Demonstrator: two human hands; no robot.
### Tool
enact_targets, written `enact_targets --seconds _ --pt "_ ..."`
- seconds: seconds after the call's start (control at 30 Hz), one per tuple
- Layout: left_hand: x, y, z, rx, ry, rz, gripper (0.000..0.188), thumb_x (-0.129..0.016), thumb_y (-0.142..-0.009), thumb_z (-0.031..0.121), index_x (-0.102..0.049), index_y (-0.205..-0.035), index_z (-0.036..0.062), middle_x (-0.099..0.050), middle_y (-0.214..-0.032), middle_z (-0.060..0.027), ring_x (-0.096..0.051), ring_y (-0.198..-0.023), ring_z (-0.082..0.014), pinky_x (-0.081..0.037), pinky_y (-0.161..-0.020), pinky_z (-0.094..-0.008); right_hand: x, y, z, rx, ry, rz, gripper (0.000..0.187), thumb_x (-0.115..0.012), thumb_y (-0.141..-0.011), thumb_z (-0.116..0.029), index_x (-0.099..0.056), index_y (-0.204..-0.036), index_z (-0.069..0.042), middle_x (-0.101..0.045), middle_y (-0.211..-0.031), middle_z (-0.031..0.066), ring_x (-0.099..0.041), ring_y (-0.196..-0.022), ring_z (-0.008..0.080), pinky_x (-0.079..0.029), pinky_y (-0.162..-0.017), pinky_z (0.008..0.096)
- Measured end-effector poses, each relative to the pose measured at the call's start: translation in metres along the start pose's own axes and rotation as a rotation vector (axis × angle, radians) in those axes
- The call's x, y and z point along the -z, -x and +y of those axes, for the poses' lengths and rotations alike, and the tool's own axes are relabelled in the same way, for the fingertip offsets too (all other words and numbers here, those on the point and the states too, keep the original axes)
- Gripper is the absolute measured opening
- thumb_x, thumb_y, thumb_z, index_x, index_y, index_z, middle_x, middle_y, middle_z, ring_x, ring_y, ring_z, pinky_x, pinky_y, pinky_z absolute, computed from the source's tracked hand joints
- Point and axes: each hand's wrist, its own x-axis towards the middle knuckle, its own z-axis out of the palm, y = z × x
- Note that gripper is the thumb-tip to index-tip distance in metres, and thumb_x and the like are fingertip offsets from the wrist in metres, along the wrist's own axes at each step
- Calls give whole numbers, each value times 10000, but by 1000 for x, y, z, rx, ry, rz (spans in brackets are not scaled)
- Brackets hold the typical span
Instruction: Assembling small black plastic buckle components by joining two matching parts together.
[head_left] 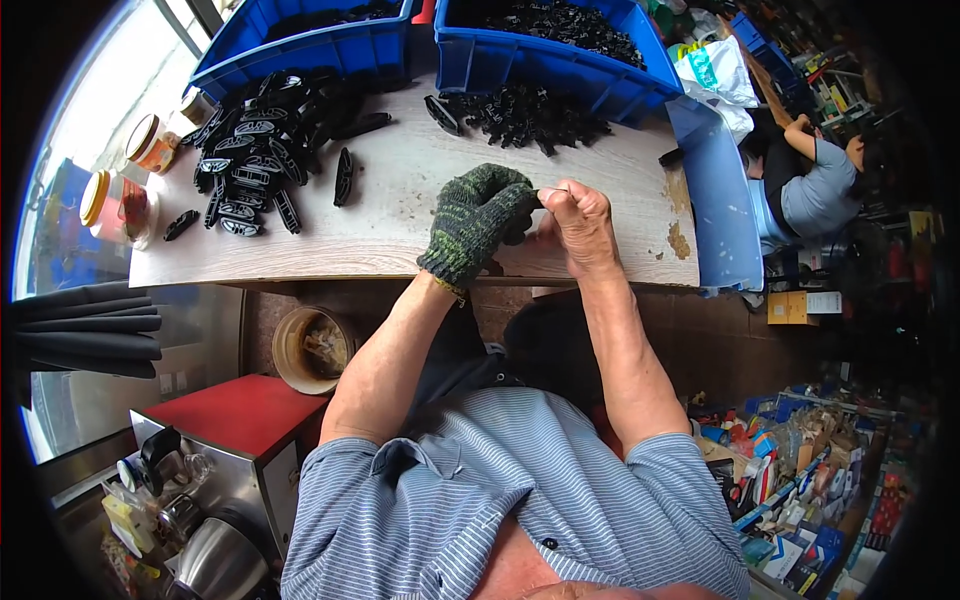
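A small black plastic part (522, 232), mostly hidden, is pinched between the gloved left hand (478, 222) and the bare right hand (578, 226), both closed on it. It is held above the wooden surface (400, 215), nearer the person than the right blue bin (560, 68) and its pile of black parts (525, 115).

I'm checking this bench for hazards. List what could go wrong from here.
1. Only the left hand wears a knit glove; the bare right hand pinches something small against it, so a slip could nick the skin.
2. The pile of black plastic parts spreads towards the table's left edge, and one stray part lies close to it; a nudge might send pieces to the floor.
3. The hands work near the table's front edge, so a dropped piece could fall off.
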Motion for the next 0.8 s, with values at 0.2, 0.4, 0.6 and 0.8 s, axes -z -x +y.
enact_targets --seconds 0.2,0.4,0.6,0.8 --pt "37 -29 3 -709 -1045 301 316 -662 -890 102 -650 -1206 103 -687 -1108 -130 -666 -1047 -289 -546 -864 -389 11 3 -7 -85 -204 4 344 -691 -912 -340 -546 -679 -133 -401 -472 -11 -563 -488 162 -602 -582 397" --pt "84 -85 27 -668 -1672 281 370 -622 -858 161 -625 -1228 143 -569 -1299 -172 -455 -1318 -452 -436 -1020 -578 57 -12 -23 -113 -238 383 507 -648 -898 -431 -475 -521 -140 -398 -418 42 -624 -521 227 -616 -663 572" --pt "85 -70 22 -676 -1643 139 280 -602 -880 174 -630 -1149 101 -604 -1195 -181 -537 -1208 -406 -473 -941 -535 87 -20 -37 -80 -239 769 348 -705 -869 -384 -579 -895 -61 -398 -438 28 -569 -465 222 -625 -583 516" --pt "85 -44 12 -752 -1661 104 187 -606 -899 213 -671 -1045 116 -666 -970 -148 -624 -948 -357 -513 -786 -479 60 -29 -23 -164 -83 388 223 -761 -861 -215 -607 -905 -60 -455 -455 6 -552 -396 152 -623 -522 417"
